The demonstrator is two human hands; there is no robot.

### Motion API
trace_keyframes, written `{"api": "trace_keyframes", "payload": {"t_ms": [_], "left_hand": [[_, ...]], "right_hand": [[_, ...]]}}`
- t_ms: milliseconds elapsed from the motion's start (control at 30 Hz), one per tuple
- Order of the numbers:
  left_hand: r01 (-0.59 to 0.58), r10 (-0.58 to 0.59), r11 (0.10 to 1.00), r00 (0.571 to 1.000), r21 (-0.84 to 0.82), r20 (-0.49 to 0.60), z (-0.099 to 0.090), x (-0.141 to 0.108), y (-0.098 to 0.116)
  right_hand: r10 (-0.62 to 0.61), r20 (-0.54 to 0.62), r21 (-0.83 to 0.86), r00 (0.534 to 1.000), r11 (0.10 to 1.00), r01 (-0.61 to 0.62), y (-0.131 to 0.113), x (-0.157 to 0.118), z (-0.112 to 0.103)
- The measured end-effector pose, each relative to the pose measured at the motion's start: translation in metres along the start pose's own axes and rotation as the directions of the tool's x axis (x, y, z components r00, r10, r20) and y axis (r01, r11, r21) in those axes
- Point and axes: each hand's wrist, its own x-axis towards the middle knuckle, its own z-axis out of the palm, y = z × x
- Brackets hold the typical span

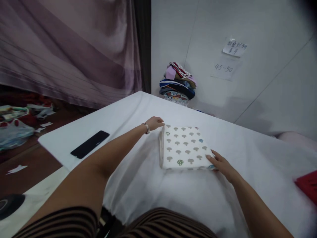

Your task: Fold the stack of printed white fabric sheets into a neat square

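Observation:
A folded white cloth (pixel 184 145) printed with grey, green and blue mushrooms lies flat on the white-covered table in front of me. Its stacked layers show along the left edge. My left hand (pixel 156 123), with a bracelet at the wrist, pinches the cloth's far left corner. At the near right corner, my right hand (pixel 219 162) grips the edge, thumb on top; the undersides of its fingers are hidden.
A black phone (pixel 90 144) lies on the table (pixel 126 114) to the left. Folded clothes (pixel 177 82) are stacked by the wall beyond the far edge. Something red (pixel 308 185) sits at the right. Plastic bags (pixel 16 132) lie on the floor at left.

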Motion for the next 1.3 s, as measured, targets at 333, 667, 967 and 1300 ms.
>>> {"api": "trace_keyframes", "payload": {"t_ms": [333,667,967,1300], "left_hand": [[0.24,-0.178,0.868,0.968,-0.434,0.178,0.049,-0.154,-0.009],[0.284,-0.248,0.745,0.958,-0.604,0.145,0.092,-0.194,0.003],[0.104,-0.21,0.665,0.976,-0.74,-0.052,0.101,-0.203,0.014],[0.241,-0.347,0.608,0.938,-0.757,0.02,0.076,-0.171,0.012]], "right_hand": [[-0.614,-0.103,-0.499,0.783,0.713,0.493,-0.008,-0.026,0.026],[-0.74,0.479,-0.512,0.472,0.202,0.835,-0.039,-0.046,0.123],[-0.808,0.365,-0.597,0.463,0.179,0.782,-0.037,-0.04,0.151],[-0.881,0.137,-0.405,0.453,0.368,0.837,-0.036,-0.028,0.157]]}}
